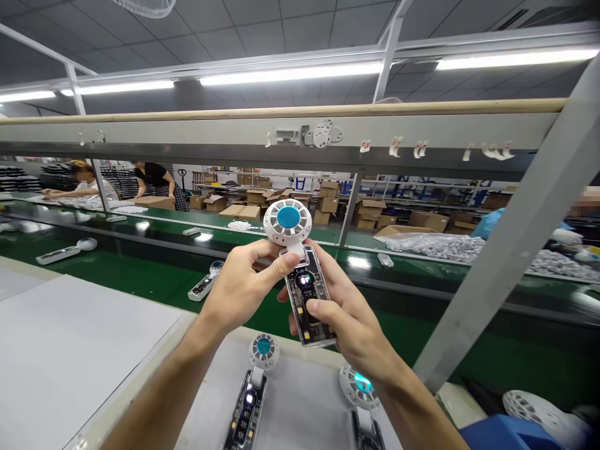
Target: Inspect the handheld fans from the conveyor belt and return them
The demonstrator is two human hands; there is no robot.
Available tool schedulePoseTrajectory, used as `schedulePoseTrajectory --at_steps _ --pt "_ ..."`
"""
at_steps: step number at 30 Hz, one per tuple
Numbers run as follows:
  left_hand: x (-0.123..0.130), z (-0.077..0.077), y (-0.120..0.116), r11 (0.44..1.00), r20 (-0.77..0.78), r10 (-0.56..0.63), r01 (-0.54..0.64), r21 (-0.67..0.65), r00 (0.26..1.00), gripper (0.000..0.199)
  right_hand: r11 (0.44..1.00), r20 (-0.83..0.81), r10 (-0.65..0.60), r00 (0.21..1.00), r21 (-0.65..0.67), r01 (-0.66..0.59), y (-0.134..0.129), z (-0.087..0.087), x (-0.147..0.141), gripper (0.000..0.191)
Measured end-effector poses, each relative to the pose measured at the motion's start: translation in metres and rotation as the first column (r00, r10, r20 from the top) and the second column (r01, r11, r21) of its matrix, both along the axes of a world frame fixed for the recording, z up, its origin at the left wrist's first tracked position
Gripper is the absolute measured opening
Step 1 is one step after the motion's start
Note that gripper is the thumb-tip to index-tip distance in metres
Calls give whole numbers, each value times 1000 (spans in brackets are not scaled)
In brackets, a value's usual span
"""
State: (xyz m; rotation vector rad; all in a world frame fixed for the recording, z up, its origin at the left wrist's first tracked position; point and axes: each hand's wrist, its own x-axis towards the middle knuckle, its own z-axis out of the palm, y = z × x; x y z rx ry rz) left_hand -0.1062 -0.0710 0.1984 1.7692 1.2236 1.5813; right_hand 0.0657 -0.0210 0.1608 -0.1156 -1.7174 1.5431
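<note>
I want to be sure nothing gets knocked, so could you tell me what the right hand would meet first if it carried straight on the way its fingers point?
The right hand points up-left across the handheld fan it grips. Going on, it would most likely meet the left hand first, whose thumb presses the fan's neck; depth looks matched.

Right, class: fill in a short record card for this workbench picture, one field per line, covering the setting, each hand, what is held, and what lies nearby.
setting: factory line with a green conveyor belt
held item: handheld fan, white round head with blue centre, clear handle, lifted above the bench
left hand: grips the fan just below its head, thumb on the neck
right hand: wraps the handle, thumb on its front
on the bench: two more fans lying flat
on the belt: further fans
background: cardboard boxes, other people working
</note>
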Motion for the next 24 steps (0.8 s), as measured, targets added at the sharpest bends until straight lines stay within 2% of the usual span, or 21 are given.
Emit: schedulePoseTrajectory --at_steps 7,11,16,22,24 --pt "1 -2 0 1000 -20 25 -25 9 999 34 997 -26 -38 999 -61 36 -3 0 -4 73" --pt "0 -1 0 991 -69 128 -124 52 989 36 992 -19 -91 996 -88 89 -3 -1 -7 72" --pt "-5 1 -2 939 -42 311 -301 164 949 37 983 -41 -158 987 -95 154 5 -2 -7 76" --pt "-8 2 -6 918 -6 359 -352 185 933 35 968 -86 -247 965 -63 242 2 6 0 72" --pt "-7 2 -6 918 -3 360 -353 179 933 33 952 -124 -299 946 -102 288 0 10 1 68"
